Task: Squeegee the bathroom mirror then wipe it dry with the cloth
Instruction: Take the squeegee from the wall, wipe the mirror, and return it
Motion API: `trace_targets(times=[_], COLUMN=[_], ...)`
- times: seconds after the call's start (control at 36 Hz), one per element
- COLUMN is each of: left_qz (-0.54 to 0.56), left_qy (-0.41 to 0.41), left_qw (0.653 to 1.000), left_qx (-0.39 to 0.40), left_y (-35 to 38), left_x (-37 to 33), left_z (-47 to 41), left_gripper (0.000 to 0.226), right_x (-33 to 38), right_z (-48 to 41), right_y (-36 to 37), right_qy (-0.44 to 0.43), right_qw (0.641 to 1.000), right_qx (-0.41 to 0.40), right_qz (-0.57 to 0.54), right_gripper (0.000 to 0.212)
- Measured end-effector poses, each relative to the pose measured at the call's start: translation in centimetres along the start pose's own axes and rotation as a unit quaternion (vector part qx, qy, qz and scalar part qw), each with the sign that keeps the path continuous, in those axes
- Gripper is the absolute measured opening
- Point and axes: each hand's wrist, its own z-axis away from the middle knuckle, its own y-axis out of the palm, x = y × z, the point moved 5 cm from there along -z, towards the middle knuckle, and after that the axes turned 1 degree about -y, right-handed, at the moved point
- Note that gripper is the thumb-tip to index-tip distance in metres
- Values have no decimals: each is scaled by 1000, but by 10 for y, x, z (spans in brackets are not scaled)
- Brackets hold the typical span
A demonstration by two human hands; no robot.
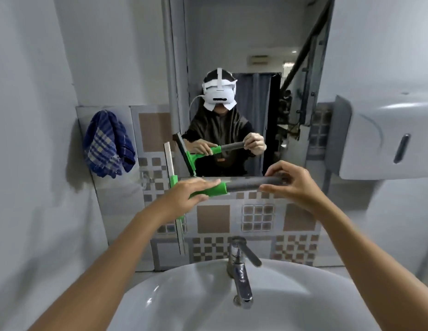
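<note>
The green plastic squeegee [219, 189] is hanging level in front of the wall mirror [232, 44], with its long blade [168, 161] standing upright at the left end. The left hand [184, 194] is clasping the green grip, fingers along the top and thumb beneath. The right hand [294, 182] is pinching the right end of the grey tube handle [251, 183]. Nearer, below, a chrome tap [239, 271] is standing on a white ceramic basin [208, 295]. A blue checked cloth [107, 144] is hanging far left, and a white wall dispenser [387, 139] is sitting right.

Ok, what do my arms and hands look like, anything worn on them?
Left arm and right arm are bare, no sleeves showing. The left hand and right hand show no gloves, rings or watch. The rectangular wall mirror shows a dark short-sleeved top.
</note>
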Motion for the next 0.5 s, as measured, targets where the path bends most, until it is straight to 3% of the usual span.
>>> trace_targets(times=[0.08,0.19,0.31,0.5], left_qz=[-18,-29,-35,-105], left_qy=[28,78,134,161], left_qw=[999,995,988,970], left_qx=[-4,-45,-66,-147], left_y=[0,-6,-16,-64], left_x=[-17,-43,-68,-80], left_z=[-16,-40,-62,-93], left_gripper=[45,43,42,40], right_x=[4,15,32,62], right_z=[1,-6,-24,-64], right_y=[-14,-20,-21,-44], right_qy=[-18,-54,-122,-186], right_qw=[989,969,953,919], right_qx=[83,131,106,32], right_qz=[119,202,256,345], right_gripper=[26,34,35,39])
